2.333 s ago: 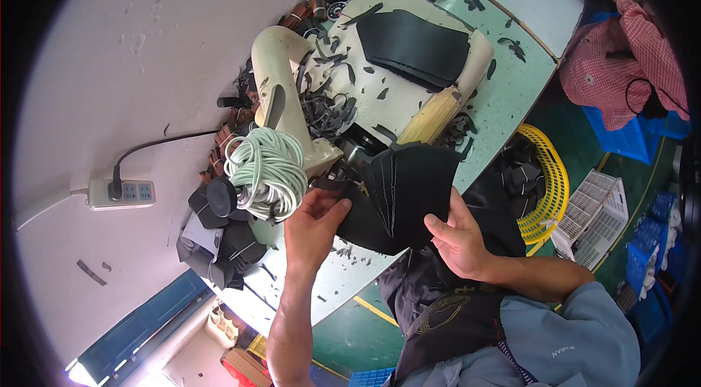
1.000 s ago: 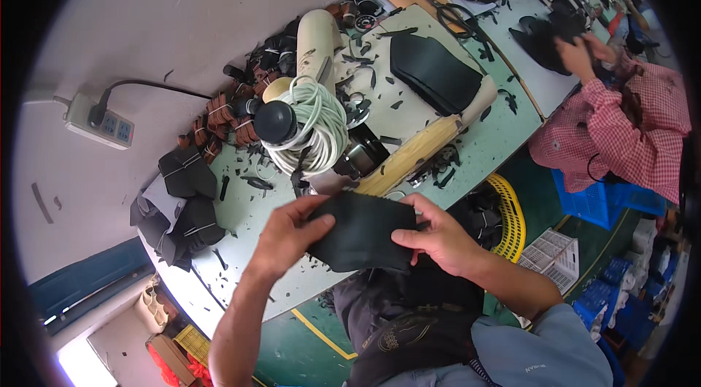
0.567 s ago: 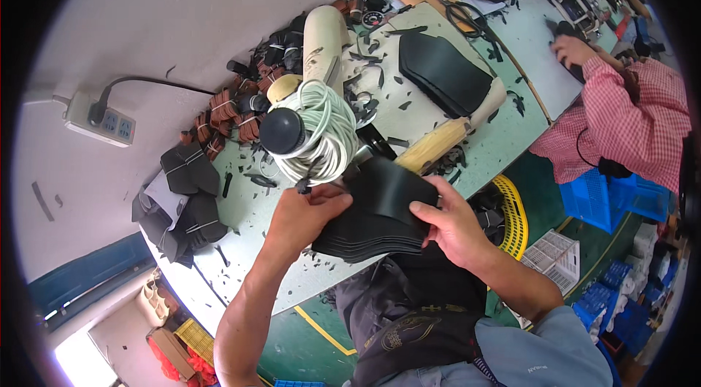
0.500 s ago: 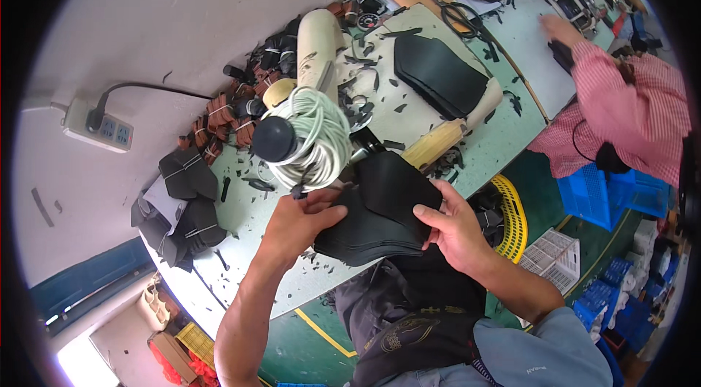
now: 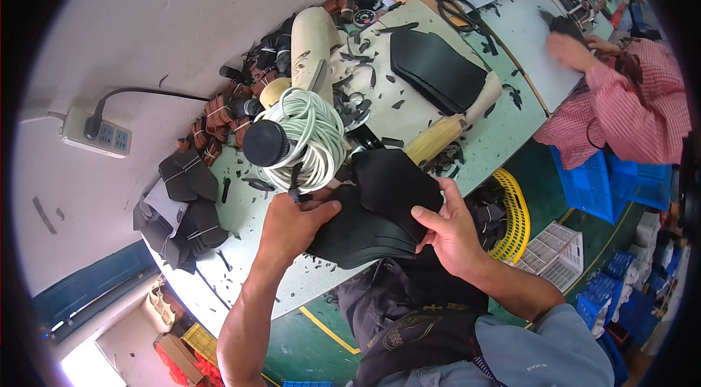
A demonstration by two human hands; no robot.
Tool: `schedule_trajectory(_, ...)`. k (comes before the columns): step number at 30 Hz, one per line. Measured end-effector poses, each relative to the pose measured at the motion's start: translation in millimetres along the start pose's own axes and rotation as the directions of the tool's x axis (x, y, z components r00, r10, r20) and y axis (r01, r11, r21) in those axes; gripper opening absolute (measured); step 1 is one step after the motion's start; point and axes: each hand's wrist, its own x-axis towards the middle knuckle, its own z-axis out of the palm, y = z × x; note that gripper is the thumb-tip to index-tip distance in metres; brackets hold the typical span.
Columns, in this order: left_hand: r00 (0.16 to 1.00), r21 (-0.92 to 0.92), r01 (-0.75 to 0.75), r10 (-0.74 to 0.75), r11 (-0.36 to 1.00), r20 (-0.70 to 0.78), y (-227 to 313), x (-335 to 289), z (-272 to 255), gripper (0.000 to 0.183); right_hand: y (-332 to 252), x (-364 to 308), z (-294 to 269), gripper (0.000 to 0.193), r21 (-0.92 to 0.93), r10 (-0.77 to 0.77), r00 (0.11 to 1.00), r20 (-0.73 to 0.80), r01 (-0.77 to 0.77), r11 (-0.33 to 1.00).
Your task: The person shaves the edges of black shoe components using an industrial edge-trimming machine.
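Observation:
A fanned stack of black leather-like pieces (image 5: 361,230) is spread between my hands at the table's near edge. My left hand (image 5: 296,226) is closed on its left side, thumb on top and fingers partly hidden beneath. My right hand (image 5: 451,230) pinches the right edge, thumb on the upper black piece (image 5: 394,186), which overlaps the others. Just beyond my left hand stands a sewing-machine-like post with a coil of pale cord (image 5: 314,142) and a black round knob (image 5: 265,143). A second stack of black cut pieces (image 5: 434,69) lies on the cream board farther back.
Black scraps litter the table (image 5: 255,270). Scissors (image 5: 456,11) lie at the back, tied bundles (image 5: 190,175) at the left. A co-worker in a checked sleeve (image 5: 635,109) works at the right. A yellow basket (image 5: 520,219) stands below the table edge.
The stack in my hands has fanned out a little more and shifted slightly left, with both hands still on it. The co-worker's hand has moved and now holds a dark piece.

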Motion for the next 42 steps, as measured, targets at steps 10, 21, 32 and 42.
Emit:
schedule_trajectory(10, 0.998, -0.133, -0.055, 0.057, 0.990, 0.008, -3, 0, -2, 0.036, -5, 2, 1, 0.047, 0.002, -0.049, 0.998, -0.031, 0.049, 0.999)
schedule_trajectory(21, 0.998, -0.145, -0.009, 0.017, 0.989, 0.055, -4, 2, -1, 0.037, -2, 4, -5, 0.049, -0.001, -0.070, 0.993, -0.096, 0.070, 0.998)
schedule_trajectory(32, 0.993, -0.278, -0.069, 0.093, 0.958, 0.075, -8, 0, 2, 0.041, -12, 3, -6, 0.050, -0.037, -0.057, 0.996, -0.068, 0.055, 0.998)
schedule_trajectory(42, 0.998, -0.274, -0.039, 0.051, 0.961, 0.036, -5, 1, 9, 0.032, -19, 10, -16, 0.042, -0.061, -0.031, 0.998, -0.054, 0.027, 0.998)
